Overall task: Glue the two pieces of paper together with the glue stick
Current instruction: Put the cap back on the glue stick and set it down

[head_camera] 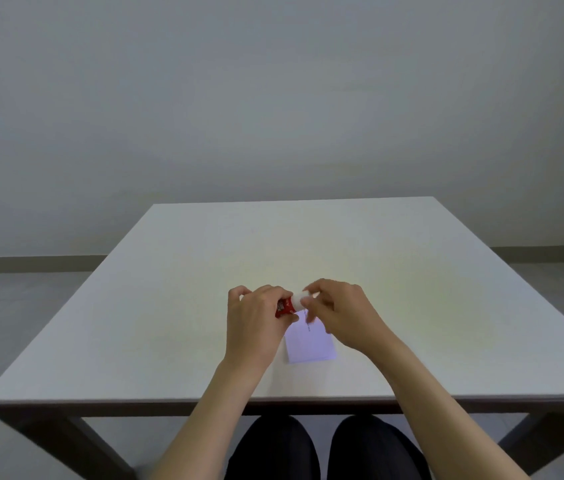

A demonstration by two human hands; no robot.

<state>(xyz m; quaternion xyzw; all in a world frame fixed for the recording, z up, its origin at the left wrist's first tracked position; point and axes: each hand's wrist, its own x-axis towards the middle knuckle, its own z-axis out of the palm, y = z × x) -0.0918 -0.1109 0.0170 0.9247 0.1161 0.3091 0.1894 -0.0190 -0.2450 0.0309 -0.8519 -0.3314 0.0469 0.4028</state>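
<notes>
A glue stick [287, 305] with a red label and a white end lies sideways between both hands above the table. My left hand [256, 317] is wrapped around its red body. My right hand [339, 313] pinches the white end with thumb and fingertips. Whether that white end is a cap, I cannot tell. Just below the hands a white piece of paper [310, 344] lies flat on the table, its far edge hidden by my fingers. I can make out only one sheet; a second may lie under it.
The white table [169, 306] has dark legs, and its near edge runs just above my knees. A plain grey wall stands behind it, with grey floor to either side.
</notes>
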